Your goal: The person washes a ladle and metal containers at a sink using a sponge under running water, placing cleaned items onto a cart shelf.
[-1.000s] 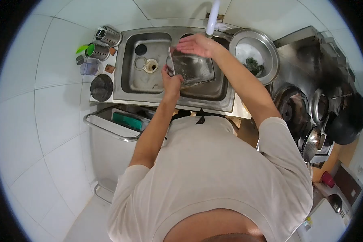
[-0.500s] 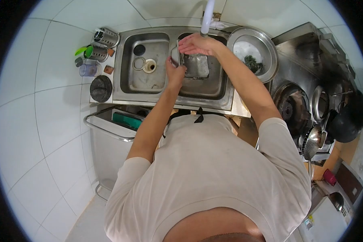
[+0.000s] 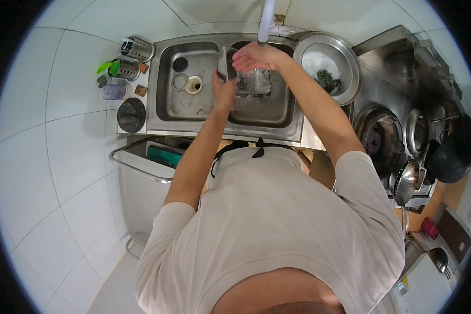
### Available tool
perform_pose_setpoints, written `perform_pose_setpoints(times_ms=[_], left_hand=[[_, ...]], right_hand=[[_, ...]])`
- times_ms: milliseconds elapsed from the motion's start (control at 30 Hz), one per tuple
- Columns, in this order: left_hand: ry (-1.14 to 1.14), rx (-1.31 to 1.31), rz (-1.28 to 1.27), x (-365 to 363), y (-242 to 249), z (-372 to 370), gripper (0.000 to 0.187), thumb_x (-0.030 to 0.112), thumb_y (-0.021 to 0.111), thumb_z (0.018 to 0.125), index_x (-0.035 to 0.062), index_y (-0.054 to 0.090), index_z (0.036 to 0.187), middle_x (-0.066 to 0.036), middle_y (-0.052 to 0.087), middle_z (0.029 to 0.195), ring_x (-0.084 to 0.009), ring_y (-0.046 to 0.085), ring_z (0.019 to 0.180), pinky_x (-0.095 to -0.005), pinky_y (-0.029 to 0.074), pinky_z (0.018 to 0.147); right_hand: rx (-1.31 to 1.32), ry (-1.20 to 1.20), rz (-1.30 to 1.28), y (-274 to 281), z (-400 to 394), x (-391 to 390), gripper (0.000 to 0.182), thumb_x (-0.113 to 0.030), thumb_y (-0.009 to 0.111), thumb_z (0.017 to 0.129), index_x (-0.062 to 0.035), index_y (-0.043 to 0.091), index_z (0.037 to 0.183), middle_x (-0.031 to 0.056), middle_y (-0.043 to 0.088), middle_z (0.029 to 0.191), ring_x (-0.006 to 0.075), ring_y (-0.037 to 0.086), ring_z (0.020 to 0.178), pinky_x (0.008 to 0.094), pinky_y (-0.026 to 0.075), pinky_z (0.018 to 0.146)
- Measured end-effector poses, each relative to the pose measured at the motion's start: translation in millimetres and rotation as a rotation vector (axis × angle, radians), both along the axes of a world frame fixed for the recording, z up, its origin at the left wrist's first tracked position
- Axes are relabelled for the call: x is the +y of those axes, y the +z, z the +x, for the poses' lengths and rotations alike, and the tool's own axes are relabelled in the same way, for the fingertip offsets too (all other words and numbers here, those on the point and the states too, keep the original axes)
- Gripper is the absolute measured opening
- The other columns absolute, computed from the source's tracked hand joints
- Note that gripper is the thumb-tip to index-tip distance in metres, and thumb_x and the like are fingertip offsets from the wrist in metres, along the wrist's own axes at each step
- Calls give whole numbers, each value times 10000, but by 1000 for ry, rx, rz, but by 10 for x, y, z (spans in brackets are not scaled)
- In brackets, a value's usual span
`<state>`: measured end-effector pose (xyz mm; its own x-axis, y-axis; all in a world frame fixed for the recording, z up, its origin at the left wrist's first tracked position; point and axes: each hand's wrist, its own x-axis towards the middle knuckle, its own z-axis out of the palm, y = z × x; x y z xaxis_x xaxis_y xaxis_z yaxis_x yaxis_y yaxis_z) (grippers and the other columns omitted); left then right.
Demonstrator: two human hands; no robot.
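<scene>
Over the right sink basin (image 3: 267, 118), my left hand (image 3: 224, 90) grips the near left edge of a rectangular see-through container (image 3: 254, 83). The container sits tilted, with one side wall raised toward the left hand. My right hand (image 3: 256, 56) is stretched out flat above the container's far part, just below the white faucet (image 3: 267, 23). Its fingers extend leftward and hide part of the far rim. Nothing shows in the right hand.
The left basin (image 3: 167, 99) holds a ring and a dark disc by the drain. A steel bowl (image 3: 353, 68) with suds and a green scrubber stands right of the faucet. Perforated holders (image 3: 137, 48) line the left ledge; burners (image 3: 374, 138) and a ladle strainer (image 3: 406, 182) are at right.
My left hand has shifted slightly left, and the container's left side has tilted with it. My right hand stays almost in place under the faucet.
</scene>
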<state>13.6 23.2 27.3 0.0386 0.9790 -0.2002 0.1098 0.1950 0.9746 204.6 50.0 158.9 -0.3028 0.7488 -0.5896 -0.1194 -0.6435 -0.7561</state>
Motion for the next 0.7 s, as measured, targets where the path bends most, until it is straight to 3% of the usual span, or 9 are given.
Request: perform_pose_setpoints(times_ms=[67, 200, 300, 400, 500, 600, 700], left_hand=[[57, 26, -12, 63, -50, 15, 575, 1, 643, 807, -36, 385, 1319, -120, 573, 1129, -198, 559, 979, -312, 465, 847], [77, 10, 28, 113, -149, -26, 586, 26, 661, 827, -26, 374, 1336, -129, 555, 1172, -194, 553, 1009, -311, 456, 862], [79, -19, -16, 67, 127, -24, 612, 38, 665, 840, -23, 349, 1360, -134, 535, 1208, -199, 539, 1048, -310, 439, 898], [92, 14, 20, 41, 250, -21, 635, 46, 660, 856, -23, 318, 1388, -136, 517, 1233, -207, 524, 1077, -312, 418, 932], [69, 16, 71, 43, 304, -47, 659, 55, 662, 862, -27, 296, 1405, -139, 499, 1265, -220, 507, 1111, -317, 398, 962], [47, 25, 87, 7, 445, -62, 680, 64, 662, 866, -29, 276, 1419, -151, 475, 1308, -232, 489, 1150, -325, 381, 989], [37, 48, 138, -36, 553, -82, 683, 64, 649, 874, -28, 264, 1431, -163, 453, 1345, -243, 471, 1188, -331, 363, 1013]], right_hand=[[101, 129, -17, 34, -5, -14, 325, -198, 511, 960, 59, 591, 1142, 199, 664, 1068, 242, 673, 958, 314, 568, 826], [20, 216, -25, 62, 39, -12, 307, -169, 505, 954, 63, 591, 1136, 194, 667, 1051, 235, 677, 933, 311, 571, 815], [-181, -89, 151, -242, 21, 2, 303, -142, 521, 935, 69, 588, 1143, 190, 668, 1042, 230, 678, 932, 317, 573, 810], [234, 279, -42, -392, 85, -25, 300, -129, 553, 907, 58, 590, 1139, 165, 670, 1027, 214, 670, 943, 307, 564, 831], [-271, 415, -23, -397, 138, 8, 313, -131, 602, 877, 51, 594, 1131, 150, 669, 1035, 206, 667, 947, 298, 562, 828], [-259, -83, 118, -526, 68, 37, 329, -161, 598, 885, 56, 593, 1132, 160, 666, 1046, 215, 665, 961, 295, 559, 828], [89, 141, 120, -462, 7, 28, 343, -180, 565, 912, 58, 579, 1158, 180, 655, 1091, 221, 658, 995, 301, 553, 847]])
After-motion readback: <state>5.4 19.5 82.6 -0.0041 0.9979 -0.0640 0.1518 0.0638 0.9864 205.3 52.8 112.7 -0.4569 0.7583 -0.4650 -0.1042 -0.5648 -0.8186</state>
